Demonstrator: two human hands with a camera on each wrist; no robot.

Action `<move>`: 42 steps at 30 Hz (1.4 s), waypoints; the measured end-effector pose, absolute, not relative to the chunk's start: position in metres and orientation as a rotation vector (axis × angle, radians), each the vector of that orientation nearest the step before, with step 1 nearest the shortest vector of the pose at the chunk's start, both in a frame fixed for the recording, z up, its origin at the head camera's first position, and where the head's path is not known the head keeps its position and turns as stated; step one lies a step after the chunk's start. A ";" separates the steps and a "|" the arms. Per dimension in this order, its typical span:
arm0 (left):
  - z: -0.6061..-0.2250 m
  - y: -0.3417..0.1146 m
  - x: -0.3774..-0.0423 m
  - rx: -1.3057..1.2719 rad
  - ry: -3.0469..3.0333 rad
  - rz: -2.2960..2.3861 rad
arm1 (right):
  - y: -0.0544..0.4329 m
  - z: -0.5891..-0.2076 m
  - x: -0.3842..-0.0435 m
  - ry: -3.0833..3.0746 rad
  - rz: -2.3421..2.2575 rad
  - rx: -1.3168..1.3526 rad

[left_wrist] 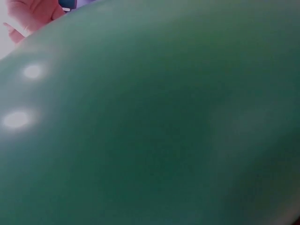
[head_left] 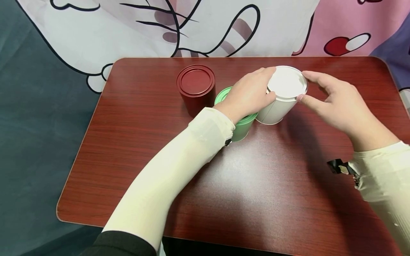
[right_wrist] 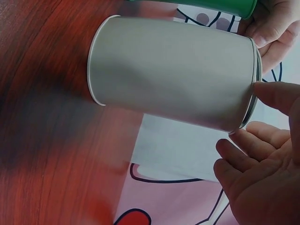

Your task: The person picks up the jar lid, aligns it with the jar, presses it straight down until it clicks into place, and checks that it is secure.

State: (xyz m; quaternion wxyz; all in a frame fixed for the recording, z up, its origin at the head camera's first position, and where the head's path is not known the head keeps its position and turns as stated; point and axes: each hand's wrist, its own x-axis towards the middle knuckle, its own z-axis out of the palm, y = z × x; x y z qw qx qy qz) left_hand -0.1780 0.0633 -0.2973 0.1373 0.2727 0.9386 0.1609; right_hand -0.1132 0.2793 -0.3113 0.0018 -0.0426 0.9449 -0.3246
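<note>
Gripping the rim of the white tin from both sides, the left hand curls over its near-left edge while the right hand pinches the lid between thumb and forefinger, other fingers spread. The left wrist hides most of the green tin, which fills the left wrist view as a blur. Both stand mid-table beside a red tin.

three tins, one red tin, one green tin, one white tin, two hands
</note>
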 end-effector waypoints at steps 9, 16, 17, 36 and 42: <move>-0.295 0.064 -0.178 0.769 2.721 0.445 | 0.280 -0.310 -0.111 2.958 -1.031 -0.108; -0.294 0.060 -0.171 0.808 2.733 0.428 | 0.279 -0.312 -0.110 2.964 -1.038 -0.107; -0.294 0.058 -0.170 0.823 2.736 0.427 | 0.278 -0.312 -0.110 2.966 -1.039 -0.111; -0.291 0.053 -0.164 0.874 2.755 0.384 | 0.273 -0.309 -0.105 3.027 -1.041 -0.119; -0.289 0.058 -0.168 0.855 2.742 0.342 | 0.270 -0.310 -0.105 3.057 -1.011 -0.112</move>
